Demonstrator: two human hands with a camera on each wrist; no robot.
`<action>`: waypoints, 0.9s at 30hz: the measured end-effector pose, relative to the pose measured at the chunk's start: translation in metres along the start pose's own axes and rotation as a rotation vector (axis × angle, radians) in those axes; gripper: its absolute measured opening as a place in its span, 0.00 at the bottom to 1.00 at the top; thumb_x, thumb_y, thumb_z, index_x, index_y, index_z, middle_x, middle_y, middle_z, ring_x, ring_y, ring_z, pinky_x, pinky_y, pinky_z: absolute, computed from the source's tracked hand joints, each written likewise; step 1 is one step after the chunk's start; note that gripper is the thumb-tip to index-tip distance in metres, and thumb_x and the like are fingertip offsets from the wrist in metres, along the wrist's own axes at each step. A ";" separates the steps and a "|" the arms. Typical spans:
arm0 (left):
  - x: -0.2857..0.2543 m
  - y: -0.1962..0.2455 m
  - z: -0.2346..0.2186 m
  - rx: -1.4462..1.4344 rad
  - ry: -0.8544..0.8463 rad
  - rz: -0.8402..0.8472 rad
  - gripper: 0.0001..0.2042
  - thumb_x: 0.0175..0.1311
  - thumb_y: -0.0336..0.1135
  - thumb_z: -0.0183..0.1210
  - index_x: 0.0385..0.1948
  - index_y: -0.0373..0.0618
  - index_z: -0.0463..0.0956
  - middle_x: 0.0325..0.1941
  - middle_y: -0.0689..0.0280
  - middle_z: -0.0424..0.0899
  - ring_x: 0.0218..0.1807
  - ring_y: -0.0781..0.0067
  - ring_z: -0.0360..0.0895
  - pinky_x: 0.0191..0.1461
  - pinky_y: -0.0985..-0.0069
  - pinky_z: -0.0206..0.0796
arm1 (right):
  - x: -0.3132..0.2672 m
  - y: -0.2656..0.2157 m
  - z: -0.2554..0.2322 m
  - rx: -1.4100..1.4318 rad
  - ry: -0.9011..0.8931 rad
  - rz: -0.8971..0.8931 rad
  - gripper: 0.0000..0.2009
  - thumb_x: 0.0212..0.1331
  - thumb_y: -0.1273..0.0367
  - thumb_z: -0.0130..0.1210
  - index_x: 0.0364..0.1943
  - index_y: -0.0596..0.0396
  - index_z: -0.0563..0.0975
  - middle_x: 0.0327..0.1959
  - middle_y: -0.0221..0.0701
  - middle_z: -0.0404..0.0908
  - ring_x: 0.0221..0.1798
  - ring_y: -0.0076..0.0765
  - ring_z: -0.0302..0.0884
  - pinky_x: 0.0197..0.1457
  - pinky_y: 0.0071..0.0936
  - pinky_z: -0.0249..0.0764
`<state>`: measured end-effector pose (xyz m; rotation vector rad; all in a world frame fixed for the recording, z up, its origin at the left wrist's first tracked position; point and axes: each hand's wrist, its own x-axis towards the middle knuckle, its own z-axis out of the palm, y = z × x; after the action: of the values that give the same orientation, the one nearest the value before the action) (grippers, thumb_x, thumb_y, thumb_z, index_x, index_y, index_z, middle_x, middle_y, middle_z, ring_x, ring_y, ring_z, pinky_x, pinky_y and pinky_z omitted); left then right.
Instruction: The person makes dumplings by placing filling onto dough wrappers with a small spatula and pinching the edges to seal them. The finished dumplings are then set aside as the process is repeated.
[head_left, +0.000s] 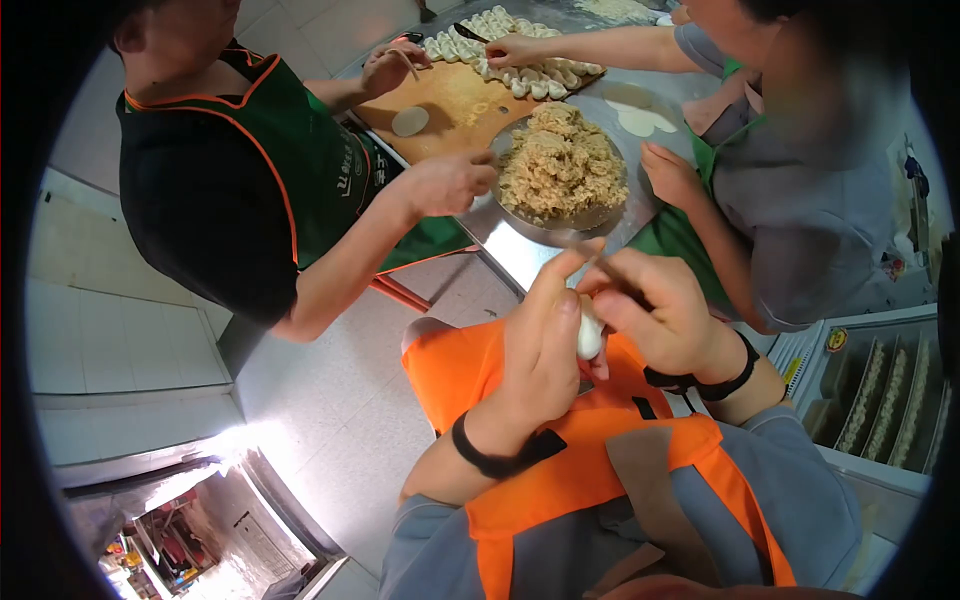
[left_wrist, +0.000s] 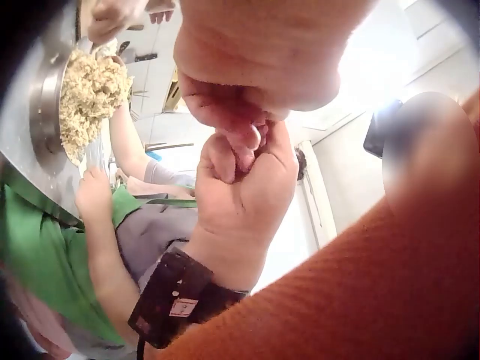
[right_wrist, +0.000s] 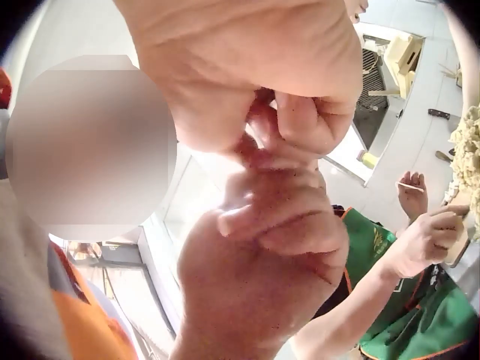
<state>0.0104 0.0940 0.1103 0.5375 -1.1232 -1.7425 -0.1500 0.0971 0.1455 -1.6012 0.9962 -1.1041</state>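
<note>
Bulging smooth white dough [head_left: 590, 338] between curled hands [head_left: 543, 350] [head_left: 665, 310]

White dough [head_left: 590, 338] shows between the left grip [head_left: 545, 350] and right grip [head_left: 665, 310]. Black wristbands [head_left: 540, 449] sit behind both, an orange apron [head_left: 545, 490] below. Beyond the grips, tan filling [head_left: 560, 165] tops a silvery bowl [head_left: 572, 229]; farther off, creamy-white dumplings [head_left: 490, 45] edge a brown board [head_left: 460, 105]. Leftward, a dark green apron [head_left: 295, 135] has orange trim and white lettering [head_left: 345, 170].
</note>
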 end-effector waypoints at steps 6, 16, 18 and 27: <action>0.007 -0.012 -0.006 0.201 -0.033 0.062 0.17 0.73 0.36 0.52 0.57 0.36 0.66 0.38 0.66 0.76 0.35 0.83 0.72 0.35 0.83 0.67 | 0.000 0.003 -0.009 -0.447 0.077 -0.264 0.03 0.65 0.76 0.54 0.39 0.61 0.77 0.31 0.37 0.82 0.26 0.32 0.81 0.30 0.26 0.73; 0.006 -0.030 -0.002 0.624 0.389 0.465 0.14 0.64 0.27 0.62 0.48 0.38 0.71 0.30 0.64 0.79 0.29 0.74 0.78 0.33 0.75 0.71 | 0.003 0.026 -0.010 -0.281 0.204 -0.221 0.07 0.63 0.80 0.52 0.42 0.63 0.79 0.33 0.35 0.80 0.32 0.29 0.78 0.36 0.22 0.72; 0.005 -0.035 -0.007 0.688 0.355 0.454 0.13 0.63 0.26 0.62 0.46 0.39 0.71 0.24 0.63 0.79 0.23 0.69 0.79 0.30 0.72 0.70 | 0.002 0.028 -0.011 -0.275 0.183 -0.201 0.07 0.63 0.80 0.52 0.42 0.63 0.79 0.34 0.34 0.81 0.33 0.27 0.78 0.37 0.21 0.72; 0.015 -0.025 -0.018 0.883 0.242 0.542 0.07 0.66 0.22 0.55 0.44 0.39 0.69 0.23 0.61 0.79 0.19 0.66 0.77 0.25 0.70 0.67 | 0.012 0.018 -0.018 0.091 0.015 0.123 0.08 0.67 0.75 0.54 0.47 0.64 0.77 0.36 0.27 0.82 0.40 0.17 0.79 0.41 0.17 0.74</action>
<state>0.0057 0.0759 0.0817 0.8376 -1.6489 -0.6425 -0.1657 0.0769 0.1340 -1.4417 1.0266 -1.0634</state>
